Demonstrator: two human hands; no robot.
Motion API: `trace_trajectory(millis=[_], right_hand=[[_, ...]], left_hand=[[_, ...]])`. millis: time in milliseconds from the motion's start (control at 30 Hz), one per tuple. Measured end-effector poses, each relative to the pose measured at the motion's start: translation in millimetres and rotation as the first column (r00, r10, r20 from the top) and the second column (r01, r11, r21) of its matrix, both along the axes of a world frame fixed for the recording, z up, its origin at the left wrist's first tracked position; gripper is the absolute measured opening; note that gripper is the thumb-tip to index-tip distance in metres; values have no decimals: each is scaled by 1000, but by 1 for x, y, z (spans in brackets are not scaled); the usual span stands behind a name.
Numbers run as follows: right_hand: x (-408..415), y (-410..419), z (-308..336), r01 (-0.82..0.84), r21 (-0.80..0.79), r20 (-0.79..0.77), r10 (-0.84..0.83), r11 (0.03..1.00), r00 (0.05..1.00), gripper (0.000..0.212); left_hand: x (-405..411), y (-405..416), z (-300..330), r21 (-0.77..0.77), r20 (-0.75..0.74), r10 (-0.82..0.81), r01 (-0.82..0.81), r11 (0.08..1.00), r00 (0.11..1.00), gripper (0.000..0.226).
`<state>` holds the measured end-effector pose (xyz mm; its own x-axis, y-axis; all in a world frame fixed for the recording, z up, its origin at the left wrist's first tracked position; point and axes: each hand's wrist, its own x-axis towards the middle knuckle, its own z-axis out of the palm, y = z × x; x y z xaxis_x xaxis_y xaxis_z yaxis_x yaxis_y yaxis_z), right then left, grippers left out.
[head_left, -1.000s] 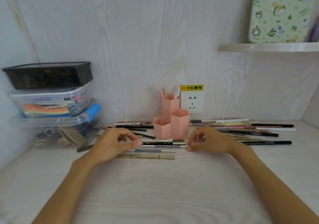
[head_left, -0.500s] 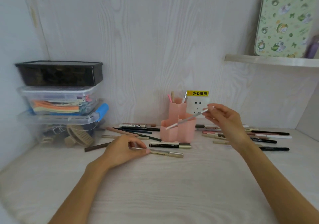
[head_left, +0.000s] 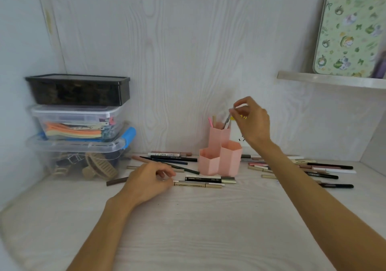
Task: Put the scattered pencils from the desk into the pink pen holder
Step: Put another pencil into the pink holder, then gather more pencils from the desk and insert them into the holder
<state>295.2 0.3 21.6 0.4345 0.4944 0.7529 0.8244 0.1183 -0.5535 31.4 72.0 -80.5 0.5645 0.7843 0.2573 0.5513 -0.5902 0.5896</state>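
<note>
The pink pen holder (head_left: 220,160) stands at the back middle of the desk, with three hexagonal cups. My right hand (head_left: 251,122) is raised above the tall rear cup and pinches the top of a silver pencil (head_left: 227,122), whose lower end is inside that cup. My left hand (head_left: 149,182) rests on the desk left of the holder, its fingers pinching the end of a gold pencil (head_left: 198,184). A black pencil (head_left: 208,179) lies just behind it. Several pencils (head_left: 173,159) lie to the holder's left and several more pencils (head_left: 321,171) to its right.
Stacked plastic boxes (head_left: 79,124) fill the back left corner. A wall shelf (head_left: 332,80) at the upper right carries a green patterned tin (head_left: 351,30). A wall socket is mostly hidden behind my right hand. A brown pencil (head_left: 117,181) lies near my left wrist.
My right hand lifted the silver pencil from the desk, tipped it upright and lowered its end into the tall rear cup. My left hand stayed by the gold pencil.
</note>
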Motion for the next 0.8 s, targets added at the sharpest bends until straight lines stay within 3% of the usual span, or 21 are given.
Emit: trace_trajectory(millis=[167,267,333,400,500,667,800], right_hand=[[2,2,-19,1,-178,146,26,984,989,15],[9,-6,-22,-12,-236,204,61,972,977,28],[12,-12,-21,23,-265,322,66,964,945,36],[10,-22,-21,42,-200,418,47,979,907,37],[-2,-44,-34,-15,-95,464,58,995,884,19],[-15,-63,-86,-105,-518,474,387,849,791,28],[-7,-60,-102,-136,-600,375,428,788,823,34]], left_hand=[[-3,2,3,12,-76,28,-27,1000,997,17],[-2,2,3,3,-93,18,-18,1000,996,15],[-2,2,3,-10,-84,-2,1,1000,996,11],[-1,1,3,-36,-57,-47,45,998,997,8],[2,-1,3,-71,18,-116,117,991,993,6],[5,-4,3,-94,90,-189,198,976,978,13],[7,-5,2,-98,119,-222,234,967,968,16]])
